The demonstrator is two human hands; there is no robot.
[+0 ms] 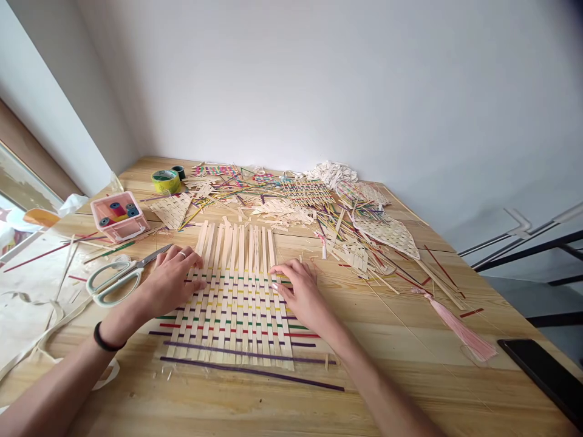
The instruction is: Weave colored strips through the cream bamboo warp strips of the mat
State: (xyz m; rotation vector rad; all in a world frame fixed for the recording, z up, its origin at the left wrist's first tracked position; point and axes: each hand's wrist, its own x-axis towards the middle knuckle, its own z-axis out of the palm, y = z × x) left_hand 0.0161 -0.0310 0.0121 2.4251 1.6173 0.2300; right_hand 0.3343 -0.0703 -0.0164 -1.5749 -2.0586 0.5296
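Observation:
A woven mat of pale flat strips crossed by thin purple, green, red and yellow strips lies on the wooden table. Its pale strips fan out loose at the far end. My left hand rests on the mat's left edge, fingers apart, a ring on one finger. On the right edge sits my right hand, its thumb and fingers spread over the ends of the coloured strips. Neither hand visibly grips anything. A loose purple strip lies along the near edge of the mat.
Scissors lie beside my left hand. Behind them stand a pink box with thread spools and a yellow tape roll. Scrap strips cover the back. At right are a woven fan, a pink tassel and a black phone.

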